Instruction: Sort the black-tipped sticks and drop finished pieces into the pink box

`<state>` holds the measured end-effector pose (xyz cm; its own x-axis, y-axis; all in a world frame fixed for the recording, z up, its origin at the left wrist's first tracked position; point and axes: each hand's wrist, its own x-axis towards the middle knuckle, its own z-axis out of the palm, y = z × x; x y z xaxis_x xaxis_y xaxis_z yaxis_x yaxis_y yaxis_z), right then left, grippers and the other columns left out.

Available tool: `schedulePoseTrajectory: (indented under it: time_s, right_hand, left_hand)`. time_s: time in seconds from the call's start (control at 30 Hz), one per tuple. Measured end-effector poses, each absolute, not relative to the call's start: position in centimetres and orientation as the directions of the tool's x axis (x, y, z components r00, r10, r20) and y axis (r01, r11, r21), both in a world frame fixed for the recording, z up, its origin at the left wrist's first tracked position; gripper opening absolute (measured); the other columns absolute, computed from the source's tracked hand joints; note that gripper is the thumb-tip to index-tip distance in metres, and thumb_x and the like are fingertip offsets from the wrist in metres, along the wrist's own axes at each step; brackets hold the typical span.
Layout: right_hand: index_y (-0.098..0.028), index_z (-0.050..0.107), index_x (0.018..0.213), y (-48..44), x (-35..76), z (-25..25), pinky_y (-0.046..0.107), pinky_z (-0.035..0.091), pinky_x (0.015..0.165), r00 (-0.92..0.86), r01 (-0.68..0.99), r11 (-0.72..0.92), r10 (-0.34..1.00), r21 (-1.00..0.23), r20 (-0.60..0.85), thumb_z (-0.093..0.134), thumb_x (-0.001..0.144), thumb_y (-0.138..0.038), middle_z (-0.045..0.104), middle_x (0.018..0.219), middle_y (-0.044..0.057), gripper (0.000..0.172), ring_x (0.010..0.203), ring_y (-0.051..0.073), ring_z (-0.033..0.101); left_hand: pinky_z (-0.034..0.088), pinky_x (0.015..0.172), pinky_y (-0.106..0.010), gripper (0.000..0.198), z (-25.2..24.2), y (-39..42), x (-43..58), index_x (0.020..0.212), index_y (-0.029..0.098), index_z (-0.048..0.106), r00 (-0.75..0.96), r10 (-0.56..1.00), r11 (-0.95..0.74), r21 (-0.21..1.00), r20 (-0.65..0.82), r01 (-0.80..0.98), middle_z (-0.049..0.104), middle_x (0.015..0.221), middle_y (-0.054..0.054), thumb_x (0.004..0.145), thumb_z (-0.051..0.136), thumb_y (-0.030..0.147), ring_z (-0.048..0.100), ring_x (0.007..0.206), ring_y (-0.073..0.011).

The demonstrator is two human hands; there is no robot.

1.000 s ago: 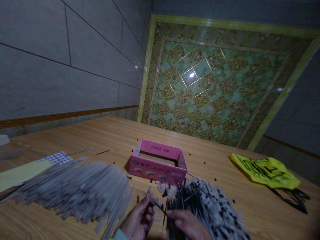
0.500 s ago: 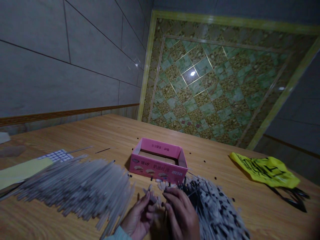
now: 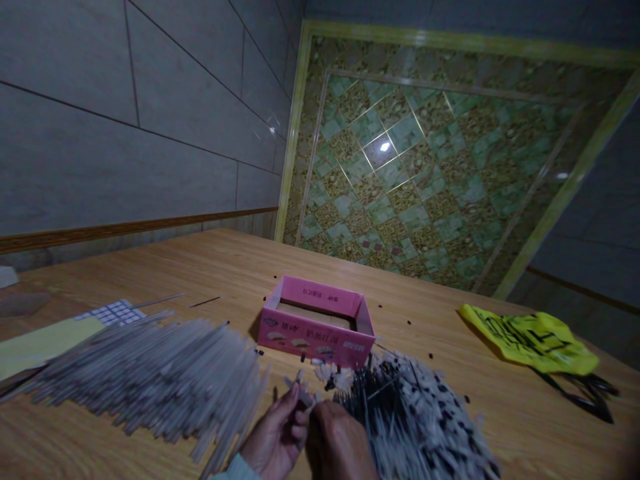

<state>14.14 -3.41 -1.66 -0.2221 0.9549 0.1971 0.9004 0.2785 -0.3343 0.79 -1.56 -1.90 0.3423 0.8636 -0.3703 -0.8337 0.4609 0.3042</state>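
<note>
My left hand [image 3: 275, 440] and my right hand [image 3: 337, 447] meet at the bottom edge of the view, fingers pinched together around a thin pale stick [image 3: 300, 390] whose tip pokes up between them. To their left lies a big heap of thin grey sticks [image 3: 145, 377]. To their right lies a heap of sticks with black ends [image 3: 415, 420]. A low pink cardboard box [image 3: 317, 323] stands open just beyond the hands.
All of this rests on a wooden table [image 3: 210, 267]. A yellow plastic bag [image 3: 530, 340] with black scissors [image 3: 585, 393] lies at the right. A yellow sheet [image 3: 40, 347] and a white grid sheet [image 3: 113, 312] lie at the left. Small black bits dot the table.
My right hand rose toward the box half a second ago, then drew back down beside my left hand. The left hand has barely moved.
</note>
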Motion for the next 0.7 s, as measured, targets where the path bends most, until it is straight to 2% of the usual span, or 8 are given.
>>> schedulePoseTrajectory:
  time_s: [0.07,0.13,0.2,0.27,0.33,0.4,0.5,0.7]
  right_hand:
    - [-0.019,0.062,0.091,-3.6,15.0,-1.0,0.022,0.042,0.065,-0.226,0.832,0.318,0.943,-0.455,0.245,0.051,0.068,-0.007,0.064,0.089,0.007,0.028,0.08,0.019,0.06]
    - [-0.019,0.062,0.095,-3.8,15.9,-0.4,0.025,0.044,0.073,-0.163,0.67,0.357,0.926,-0.651,0.341,0.052,0.073,-0.014,0.063,0.093,0.008,0.024,0.086,0.019,0.059]
    - [-0.017,0.063,0.091,-4.0,16.5,-0.3,0.027,0.047,0.069,0.016,0.382,0.308,0.94,-0.871,0.34,0.056,0.078,-0.028,0.065,0.084,0.007,0.019,0.078,0.019,0.061]
    - [-0.015,0.061,0.086,-4.2,16.5,-0.5,0.025,0.047,0.053,0.165,0.013,0.181,0.97,-0.983,0.181,0.064,0.073,-0.041,0.065,0.066,0.004,0.029,0.057,0.016,0.06]
    - [-0.014,0.059,0.082,-4.5,16.1,-0.9,0.02,0.042,0.041,0.201,-0.268,0.082,0.979,-0.96,0.027,0.072,0.064,-0.045,0.063,0.056,0.002,0.039,0.043,0.012,0.055]
    - [-0.014,0.058,0.078,-4.6,15.6,-1.4,0.018,0.043,0.042,0.187,-0.398,0.044,0.982,-0.916,-0.034,0.079,0.056,-0.042,0.064,0.056,0.003,0.042,0.045,0.011,0.058]
    - [-0.015,0.056,0.076,-4.7,15.1,-2.0,0.018,0.045,0.044,0.181,-0.465,0.034,0.982,-0.885,-0.058,0.082,0.051,-0.04,0.064,0.058,0.001,0.044,0.05,0.012,0.06]
    - [-0.015,0.059,0.079,-4.7,14.9,-2.5,0.016,0.04,0.036,0.221,-0.458,0.1,0.975,-0.883,-0.004,0.08,0.055,-0.04,0.054,0.049,-0.004,0.04,0.04,0.007,0.048]
  left_hand:
    - [0.036,0.037,-0.011,0.002,-1.9,-1.6,0.8,0.082,0.009,0.054,0.341,0.864,0.461,0.308,-0.372,-0.832,0.058,0.066,-0.002,0.081,0.053,0.011,0.049,0.044,-0.0032]
    - [0.036,0.037,-0.011,0.003,-1.8,-1.6,0.8,0.082,0.01,0.055,0.343,0.864,0.465,0.32,-0.368,-0.826,0.058,0.066,-0.002,0.079,0.056,0.011,0.049,0.045,-0.003]
    - [0.035,0.038,-0.01,0.008,-1.8,-1.7,0.9,0.082,0.01,0.056,0.334,0.864,0.465,0.343,-0.376,-0.816,0.059,0.067,-0.002,0.075,0.061,0.011,0.049,0.045,-0.0029]
    - [0.034,0.037,-0.011,0.013,-1.9,-1.8,1.0,0.082,0.011,0.056,0.308,0.867,0.457,0.38,-0.392,-0.804,0.059,0.067,-0.002,0.072,0.065,0.011,0.049,0.045,-0.003]
    - [0.034,0.038,-0.011,0.016,-1.8,-1.9,1.1,0.081,0.011,0.057,0.277,0.875,0.442,0.422,-0.396,-0.792,0.06,0.067,-0.002,0.07,0.068,0.012,0.049,0.046,-0.0031]
    - [0.034,0.038,-0.011,0.016,-1.7,-2.0,1.2,0.079,0.011,0.058,0.262,0.884,0.431,0.461,-0.386,-0.776,0.06,0.067,-0.002,0.068,0.07,0.014,0.049,0.047,-0.0032]
    - [0.035,0.039,-0.011,0.018,-1.3,-2.1,1.3,0.075,0.011,0.06,0.241,0.898,0.413,0.516,-0.368,-0.751,0.06,0.067,-0.002,0.065,0.073,0.016,0.05,0.047,-0.0033]
    - [0.035,0.04,-0.011,0.023,-0.9,-2.4,1.5,0.074,0.012,0.061,0.218,0.915,0.39,0.602,-0.339,-0.697,0.059,0.062,0.0,0.06,0.077,0.021,0.049,0.048,-0.0043]
